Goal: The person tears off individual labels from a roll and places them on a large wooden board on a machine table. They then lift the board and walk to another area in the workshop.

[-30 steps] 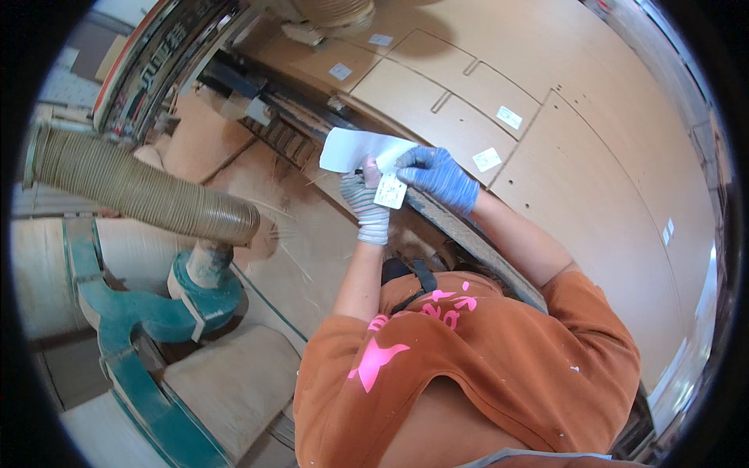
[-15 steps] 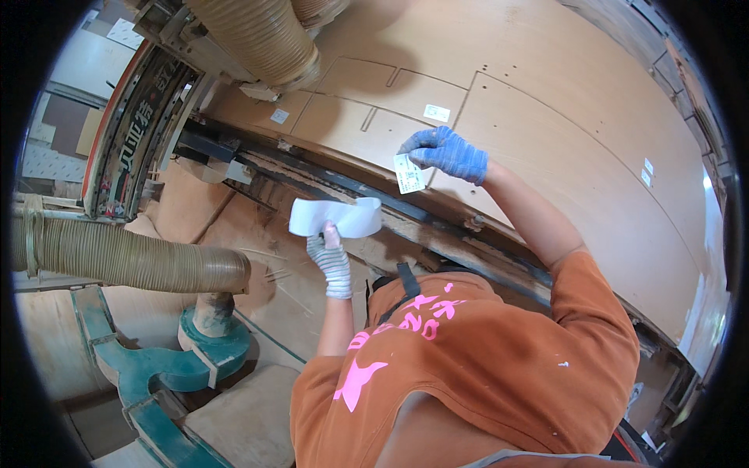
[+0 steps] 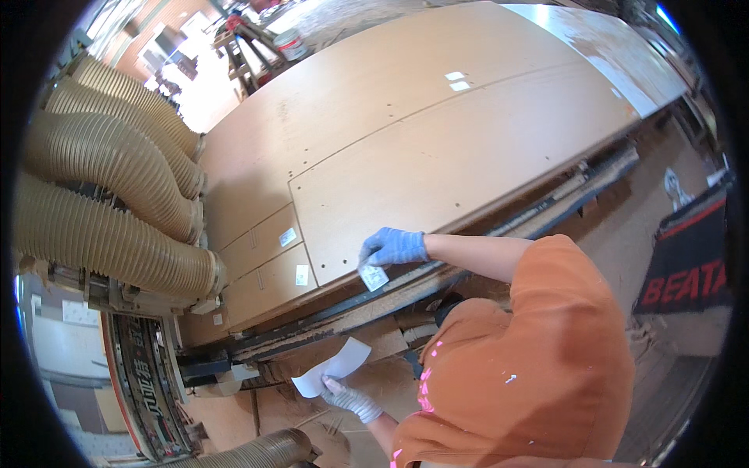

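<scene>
My left hand (image 3: 353,399), in a pale striped glove, pinches a curling white paper strip (image 3: 347,359) below the front edge of the table. In a blue glove, my right hand (image 3: 396,246) grips a small white printed label (image 3: 373,278) by its upper part. That label hangs at the near edge of a large tan board (image 3: 421,179), which is cut into panels by thin grooves. Smaller white labels lie on several panels: one sticker (image 3: 302,274) near the left end, and a pair of stickers (image 3: 457,81) toward the far side.
Thick ribbed hoses (image 3: 117,156) and a machine head crowd the left side. A dusty rail (image 3: 437,288) runs along the table's front. A dark cloth with red lettering (image 3: 686,265) hangs at the right. Beyond the board stand a bucket (image 3: 290,45) and a wooden stand.
My view has swung toward the right, showing more of the board and the hoses. The label remains in my right hand and the paper strip in my left.
</scene>
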### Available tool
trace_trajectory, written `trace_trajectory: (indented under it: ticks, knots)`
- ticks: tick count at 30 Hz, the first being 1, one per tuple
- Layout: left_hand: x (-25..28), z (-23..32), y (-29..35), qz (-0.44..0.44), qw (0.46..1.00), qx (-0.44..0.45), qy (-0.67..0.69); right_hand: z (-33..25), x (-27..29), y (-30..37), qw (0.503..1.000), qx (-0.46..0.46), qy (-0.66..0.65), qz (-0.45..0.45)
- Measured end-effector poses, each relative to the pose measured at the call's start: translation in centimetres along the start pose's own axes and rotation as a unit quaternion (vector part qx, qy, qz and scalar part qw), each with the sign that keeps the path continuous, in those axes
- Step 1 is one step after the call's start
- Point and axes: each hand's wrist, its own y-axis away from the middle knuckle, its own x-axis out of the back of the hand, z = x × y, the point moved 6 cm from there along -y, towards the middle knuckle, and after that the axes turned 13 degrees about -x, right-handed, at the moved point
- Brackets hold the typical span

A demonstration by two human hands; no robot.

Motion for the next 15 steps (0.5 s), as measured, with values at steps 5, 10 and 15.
trace_trajectory:
  ticks: [5,10,15]
  knots:
    - [3.2,-1.1,6.8,-0.022,0.999,0.024,0.036,6.2,-0.1,10.6,0.996,-0.049,-0.054,0.056]
    - [4.4,-2.3,15.1,-0.037,0.995,0.086,0.034,8.1,0.8,18.5,0.994,-0.053,0.012,0.097]
    - [0.9,-2.0,21.1,-0.085,0.990,0.085,0.079,7.8,5.9,25.8,0.983,0.010,-0.016,0.180]
